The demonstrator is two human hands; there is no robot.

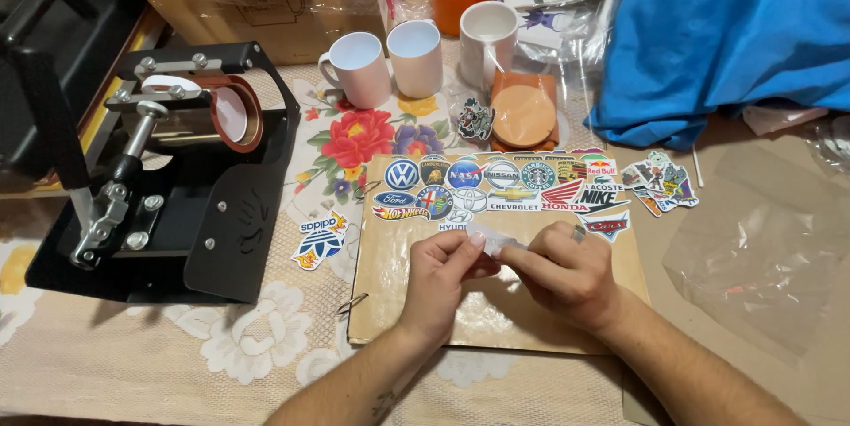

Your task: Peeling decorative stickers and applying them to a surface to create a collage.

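Left hand point(440, 268) and right hand point(560, 268), together, pinch a small clear sticker backing point(492, 241) over the brown board point(496, 315): seemingly light, flimsy, best gripped at its edges.

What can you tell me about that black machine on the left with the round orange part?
The black machine is a metal press with an angled side plate, standing on the flowered tablecloth. Its orange-brown cylindrical sleeve lies on its side, opening toward the white mugs, with something white inside. A silver lever and bolts sit at left. Neither hand touches it.
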